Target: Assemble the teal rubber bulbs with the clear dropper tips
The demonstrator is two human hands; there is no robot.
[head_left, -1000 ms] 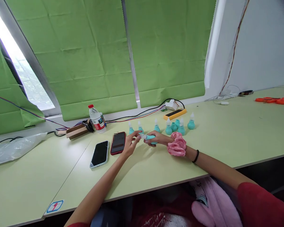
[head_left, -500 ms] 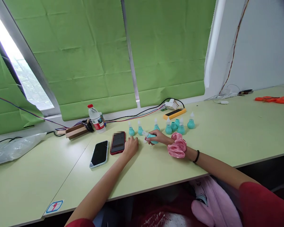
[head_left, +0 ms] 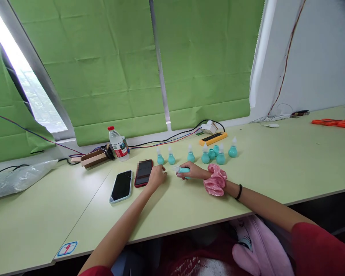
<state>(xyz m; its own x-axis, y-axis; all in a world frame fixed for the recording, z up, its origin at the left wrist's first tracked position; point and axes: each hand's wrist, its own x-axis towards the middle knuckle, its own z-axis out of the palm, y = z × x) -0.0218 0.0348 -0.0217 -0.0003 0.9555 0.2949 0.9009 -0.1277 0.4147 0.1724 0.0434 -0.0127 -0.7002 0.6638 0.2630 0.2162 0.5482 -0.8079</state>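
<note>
In my right hand [head_left: 191, 170] lies a teal nasal aspirator [head_left: 184, 170], its clear tip pointing left toward my other hand. The fingers are wrapped around its bulb. My left hand [head_left: 157, 175] is closed, its fingers curled down beside the red-cased phone [head_left: 144, 172]; whatever sits between its fingertips is too small to make out. Behind both hands stands a row of teal aspirators with clear tips, among them a left one [head_left: 160, 158], a middle one [head_left: 191, 155] and a right one [head_left: 232, 150]. Two teal bulbs [head_left: 211, 154] in that group show no tips.
A second phone [head_left: 121, 186] lies left of the red one. Toward the window are a red-capped bottle [head_left: 118, 144], an open cardboard box [head_left: 94, 158], cables and a yellow power strip [head_left: 213, 138]. Orange scissors [head_left: 335, 123] rest far right; a plastic bag [head_left: 20, 178] is far left.
My left hand has shifted slightly left, away from the aspirator tip and over the red phone's edge. My right hand keeps its hold, with the aspirator turned nearer level.
</note>
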